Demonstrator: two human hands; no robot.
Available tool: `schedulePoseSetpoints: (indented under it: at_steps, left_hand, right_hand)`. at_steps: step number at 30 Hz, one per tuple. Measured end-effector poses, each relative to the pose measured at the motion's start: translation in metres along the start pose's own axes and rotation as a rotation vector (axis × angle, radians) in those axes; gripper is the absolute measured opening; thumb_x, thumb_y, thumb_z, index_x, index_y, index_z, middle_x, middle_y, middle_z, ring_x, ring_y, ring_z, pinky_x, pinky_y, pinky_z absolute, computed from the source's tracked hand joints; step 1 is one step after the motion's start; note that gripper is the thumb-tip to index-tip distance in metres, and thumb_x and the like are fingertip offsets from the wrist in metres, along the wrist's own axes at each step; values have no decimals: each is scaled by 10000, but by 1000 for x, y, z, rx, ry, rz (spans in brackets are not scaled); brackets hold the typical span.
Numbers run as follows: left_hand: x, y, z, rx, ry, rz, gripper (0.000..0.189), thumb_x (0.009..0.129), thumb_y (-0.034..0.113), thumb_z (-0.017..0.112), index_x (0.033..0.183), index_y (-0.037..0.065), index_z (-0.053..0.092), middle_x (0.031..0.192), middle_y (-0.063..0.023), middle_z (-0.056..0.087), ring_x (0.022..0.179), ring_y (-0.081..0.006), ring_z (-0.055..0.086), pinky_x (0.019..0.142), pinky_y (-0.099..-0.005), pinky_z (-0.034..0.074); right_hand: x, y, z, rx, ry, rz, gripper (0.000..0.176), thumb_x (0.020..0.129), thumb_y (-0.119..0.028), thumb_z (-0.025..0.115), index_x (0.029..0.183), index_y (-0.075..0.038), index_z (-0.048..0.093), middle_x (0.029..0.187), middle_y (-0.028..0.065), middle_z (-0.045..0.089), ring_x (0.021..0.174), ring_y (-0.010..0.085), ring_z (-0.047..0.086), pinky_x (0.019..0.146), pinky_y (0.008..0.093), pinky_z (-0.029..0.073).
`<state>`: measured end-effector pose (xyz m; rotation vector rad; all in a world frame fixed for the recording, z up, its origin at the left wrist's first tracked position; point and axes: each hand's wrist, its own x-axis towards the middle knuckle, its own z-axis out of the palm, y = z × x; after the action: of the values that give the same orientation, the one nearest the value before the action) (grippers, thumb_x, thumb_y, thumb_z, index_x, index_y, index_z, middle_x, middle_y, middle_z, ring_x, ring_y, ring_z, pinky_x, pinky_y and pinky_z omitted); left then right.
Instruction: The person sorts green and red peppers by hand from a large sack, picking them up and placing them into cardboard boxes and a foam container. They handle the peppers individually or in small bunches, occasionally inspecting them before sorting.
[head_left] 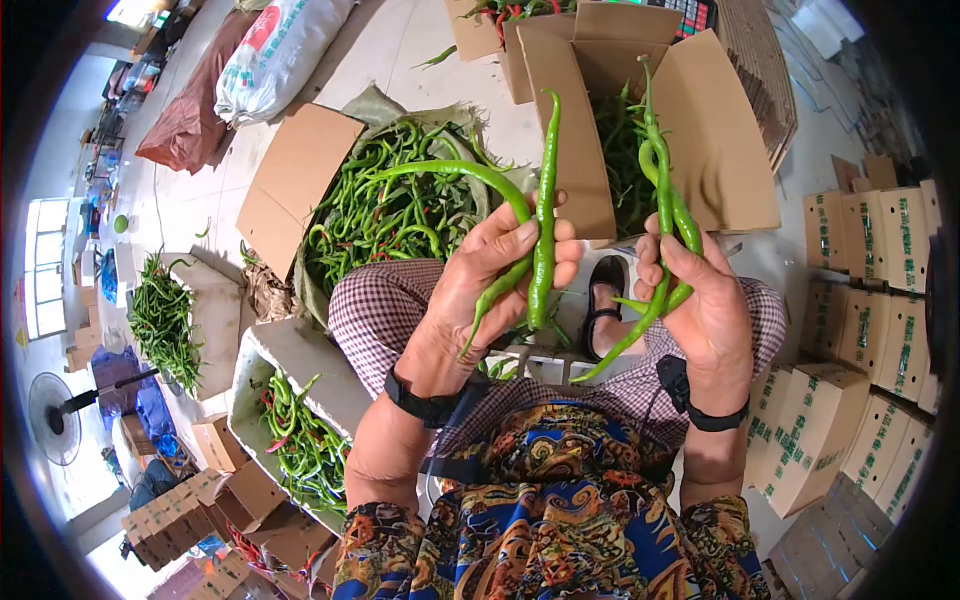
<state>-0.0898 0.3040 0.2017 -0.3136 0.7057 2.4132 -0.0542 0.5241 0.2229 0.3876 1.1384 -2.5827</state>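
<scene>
Left hand [490, 290]: clamped on two long green chilli peppers [543, 220], upright. Right hand [705, 310]: closed around several slender green chilli peppers [665, 215]. Behind: open brown cardboard box [715, 140] of peppers.

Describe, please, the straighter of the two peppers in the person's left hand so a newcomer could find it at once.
Start at the open cardboard box at top centre; the left hand is just in front of its left flap. Of the two long green peppers it grips, the straight pepper stands nearly upright, while the curved pepper arches off to the left.
</scene>
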Motion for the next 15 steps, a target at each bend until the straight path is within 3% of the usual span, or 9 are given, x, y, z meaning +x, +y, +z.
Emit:
schedulePoseSetpoints:
  at_steps: [2, 3, 4, 5, 6, 8, 9, 11, 15]
  left_hand:
    - [-9, 7, -6, 46, -29, 108, 492, 928, 93, 567, 1381, 56, 379, 1041, -113, 548, 716, -155, 559, 605, -232, 499]
    - [-22, 19, 0, 137, 83, 189, 461, 931, 51, 525, 1369, 42, 380, 964, -104, 562, 662, -124, 521, 571, -239, 465]
    - [-37, 35, -6, 291, 80, 268, 465, 919, 35, 507, 1370, 39, 394, 987, -100, 556, 676, -98, 518, 556, -226, 449]
    - [-58, 50, 7, 521, 310, 387, 474, 904, 19, 494, 1370, 43, 410, 1001, -96, 560, 690, -80, 511, 546, -203, 422]
    - [-75, 64, -2, 608, 486, 517, 485, 891, 0, 486, 1371, 35, 421, 1038, -105, 576, 694, -76, 505, 553, -182, 413]
    - [-119, 93, -28, 642, 500, 683, 503, 894, -16, 468, 1392, 17, 410, 1108, -124, 594, 758, -86, 522, 593, -203, 422]
    - [-136, 94, -34, 697, 642, 783, 474, 921, 16, 461, 1393, 4, 417, 1090, -114, 596, 779, -89, 527, 614, -210, 421]
    - [-143, 78, 1, 831, 773, 868, 442, 944, 57, 457, 1380, -9, 438, 1081, -100, 591, 786, -87, 523, 649, -212, 427]
    - [-131, 51, -6, 916, 759, 913, 356, 954, 116, 502, 1294, 27, 559, 1008, -46, 629, 785, -67, 534, 694, -194, 443]
  right_hand:
    - [0, 2, 3, 14, -25, 6, 293, 918, -124, 603, 1180, -2, 554, 909, 80, 583, 782, 141, 554, 725, 298, 471]
    - [0, 2, 3, 31, -42, 8, 296, 920, -120, 599, 1185, 3, 552, 905, 76, 576, 771, 138, 545, 725, 297, 464]
    - [0, 3, 3, 32, -45, 5, 296, 920, -120, 599, 1185, 3, 552, 905, 76, 576, 771, 138, 545, 725, 297, 464]
    - [0, 3, 3, 54, -80, 10, 301, 922, -114, 592, 1194, 8, 547, 905, 72, 567, 772, 133, 534, 734, 298, 455]
    - [0, 4, 3, 77, -117, 17, 307, 924, -108, 586, 1203, 12, 542, 905, 67, 558, 773, 129, 522, 743, 298, 445]
    - [3, 10, 10, 74, -132, 4, 319, 926, -105, 581, 1218, 13, 535, 909, 62, 553, 781, 124, 516, 751, 298, 438]
    - [4, 16, 16, 69, -138, 0, 331, 928, -103, 577, 1234, 13, 527, 914, 57, 548, 788, 119, 509, 760, 298, 431]
    - [11, 31, 28, 163, -200, 32, 375, 939, -132, 575, 1275, 17, 503, 959, 62, 572, 826, 124, 533, 782, 303, 442]
    - [18, 51, 46, 217, -299, 116, 361, 954, -153, 556, 1273, 9, 507, 1059, 98, 604, 911, 158, 581, 833, 324, 475]
